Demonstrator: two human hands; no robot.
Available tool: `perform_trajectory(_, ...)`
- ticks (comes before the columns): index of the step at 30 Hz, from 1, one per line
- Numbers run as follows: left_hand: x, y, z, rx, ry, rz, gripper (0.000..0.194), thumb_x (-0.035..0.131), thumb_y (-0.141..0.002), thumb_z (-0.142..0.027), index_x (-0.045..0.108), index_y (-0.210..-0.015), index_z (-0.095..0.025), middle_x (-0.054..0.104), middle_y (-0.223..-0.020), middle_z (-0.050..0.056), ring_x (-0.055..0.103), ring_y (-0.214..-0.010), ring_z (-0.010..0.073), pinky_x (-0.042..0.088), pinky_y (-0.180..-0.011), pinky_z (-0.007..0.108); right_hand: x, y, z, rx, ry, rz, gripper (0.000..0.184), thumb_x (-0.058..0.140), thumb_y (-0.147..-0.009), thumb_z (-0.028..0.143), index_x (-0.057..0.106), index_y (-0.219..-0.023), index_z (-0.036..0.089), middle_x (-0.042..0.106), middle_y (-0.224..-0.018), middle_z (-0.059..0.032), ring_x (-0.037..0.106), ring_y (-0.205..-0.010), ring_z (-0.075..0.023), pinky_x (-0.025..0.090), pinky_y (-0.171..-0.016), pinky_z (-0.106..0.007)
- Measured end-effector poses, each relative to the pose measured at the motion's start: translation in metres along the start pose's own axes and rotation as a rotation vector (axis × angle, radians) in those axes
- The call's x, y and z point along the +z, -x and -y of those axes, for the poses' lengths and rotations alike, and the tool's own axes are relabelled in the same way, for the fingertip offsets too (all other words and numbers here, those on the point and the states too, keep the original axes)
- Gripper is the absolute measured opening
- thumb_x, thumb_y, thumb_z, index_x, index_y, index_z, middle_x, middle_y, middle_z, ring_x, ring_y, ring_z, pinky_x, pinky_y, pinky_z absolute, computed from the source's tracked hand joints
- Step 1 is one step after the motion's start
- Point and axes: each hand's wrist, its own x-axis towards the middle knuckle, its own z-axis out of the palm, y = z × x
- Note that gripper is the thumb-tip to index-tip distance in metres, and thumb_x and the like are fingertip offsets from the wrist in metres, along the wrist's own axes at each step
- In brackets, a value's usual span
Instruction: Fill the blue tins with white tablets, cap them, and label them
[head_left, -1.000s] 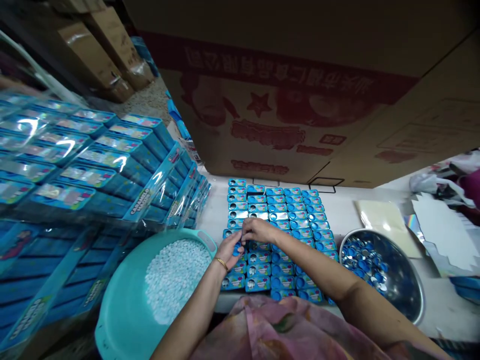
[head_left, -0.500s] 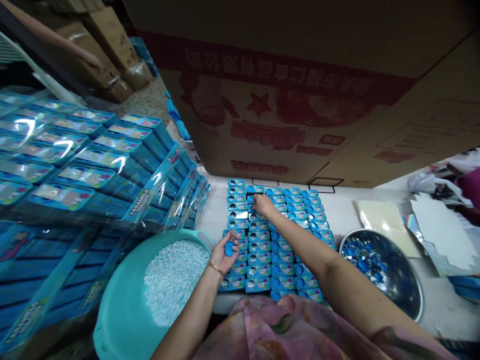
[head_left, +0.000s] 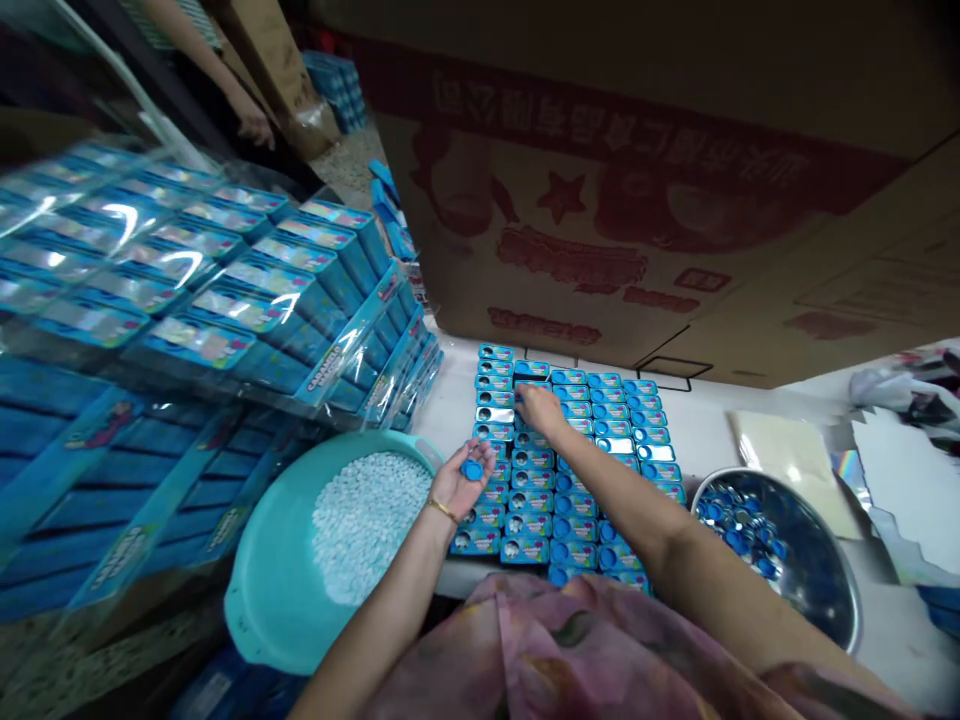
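Observation:
My left hand (head_left: 461, 478) is palm up with fingers curled, cradling a small stack of round blue caps (head_left: 472, 469). It hovers over the near-left tins, beside the teal tub's rim. My right hand (head_left: 538, 408) reaches to the far end of the second column of small blue tins (head_left: 531, 498). Its fingers are pinched down at a tin, and whatever they hold is hidden. Tins in the two left columns have open round holes, some showing white candies. Blue caps (head_left: 562, 527) sit in the holes of tins in the columns farther right.
A teal tub (head_left: 259, 590) of pale candies stands at left, below plastic-wrapped stacks of tins (head_left: 300, 290). A steel bowl (head_left: 817, 590) of blue caps is at right, near a cream sheet (head_left: 787, 470). One large carton (head_left: 600, 220) walls the back. Another person's hand (head_left: 251, 120) shows upper left.
The view has swung left, so everything sits farther right in the picture. My right hand stays at the far end of the second column. The caps in my left palm have shifted slightly.

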Motion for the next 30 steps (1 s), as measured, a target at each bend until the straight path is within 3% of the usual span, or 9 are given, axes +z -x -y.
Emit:
perform_trajectory(4,0.002,-0.008,0.007,0.014,0.065,0.011,0.019,0.038,-0.082,-0.009,0.057,-0.082,-0.011,0.060,-0.071,0.004,0.057,-0.061,0.0088,0.048,-0.051,0.020,0.038,0.049,0.019,-0.407,-0.243,-0.103,0.026,0.051,-0.079,0.029,0.057,-0.104,0.026,0.057,-0.101,-0.0034,0.053,-0.092,-0.0157,0.040,-0.075,-0.023)
perform_trajectory(8,0.005,-0.008,0.016,-0.031,0.078,-0.002,0.025,0.034,-0.083,-0.007,0.058,-0.089,-0.011,0.055,-0.061,0.001,0.050,-0.048,0.0048,0.033,-0.034,0.013,0.061,0.070,0.024,-0.433,-0.416,-0.117,0.027,0.056,-0.076,0.023,0.059,-0.103,0.025,0.058,-0.093,-0.0029,0.053,-0.090,-0.0147,0.041,-0.076,-0.023)
perform_trajectory(11,0.003,-0.005,0.023,-0.008,0.065,0.010,0.026,0.035,-0.082,-0.005,0.058,-0.091,-0.011,0.056,-0.063,0.002,0.053,-0.053,0.0063,0.038,-0.039,0.014,0.061,0.072,0.018,-0.463,-0.509,-0.110,0.022,0.055,-0.076,0.021,0.062,-0.097,0.023,0.059,-0.092,-0.0023,0.053,-0.089,-0.0137,0.040,-0.079,-0.024)
perform_trajectory(15,-0.004,-0.001,0.029,0.052,-0.005,0.088,0.028,0.036,-0.079,-0.003,0.058,-0.095,-0.012,0.061,-0.076,0.006,0.058,-0.071,0.0110,0.049,-0.060,0.021,0.057,0.067,0.010,-0.377,-0.570,-0.105,0.023,0.060,-0.072,0.019,0.063,-0.095,0.023,0.058,-0.084,-0.0018,0.054,-0.079,-0.0133,0.041,-0.073,-0.023)
perform_trajectory(20,-0.007,0.001,0.034,0.047,-0.122,0.091,0.031,0.040,-0.078,-0.003,0.052,-0.104,-0.015,0.063,-0.081,0.005,0.060,-0.070,0.0113,0.050,-0.069,0.027,0.059,0.064,0.003,-0.304,-0.559,-0.018,0.029,0.071,-0.061,0.026,0.066,-0.089,0.022,0.057,-0.081,-0.0022,0.054,-0.077,-0.0148,0.042,-0.069,-0.024)
perform_trajectory(23,-0.004,0.002,0.032,0.032,-0.173,0.142,0.033,0.042,-0.076,-0.003,0.049,-0.106,-0.015,0.063,-0.085,0.006,0.061,-0.077,0.0135,0.048,-0.079,0.033,0.055,0.061,-0.005,-0.268,-0.598,-0.064,0.016,0.065,-0.068,0.027,0.068,-0.081,0.019,0.059,-0.080,-0.0021,0.056,-0.073,-0.0127,0.043,-0.068,-0.022)
perform_trajectory(26,-0.004,0.002,0.027,0.022,-0.209,0.151,0.031,0.042,-0.077,-0.004,0.047,-0.106,-0.012,0.062,-0.094,0.012,0.059,-0.092,0.0193,0.045,-0.085,0.036,0.042,0.050,-0.017,-0.139,-0.451,-0.064,0.024,0.050,-0.080,0.026,0.062,-0.099,0.019,0.061,-0.089,-0.0026,0.058,-0.065,-0.0088,0.044,-0.066,-0.019)
perform_trajectory(30,-0.010,0.001,0.020,0.045,-0.220,0.103,0.030,0.042,-0.077,-0.004,0.047,-0.105,-0.011,0.060,-0.100,0.016,0.056,-0.100,0.0220,0.043,-0.087,0.036,0.023,0.025,-0.029,-0.005,-0.212,-0.054,0.029,0.042,-0.082,0.017,0.058,-0.107,0.017,0.061,-0.101,-0.0060,0.058,-0.088,-0.0140,0.041,-0.079,-0.022)
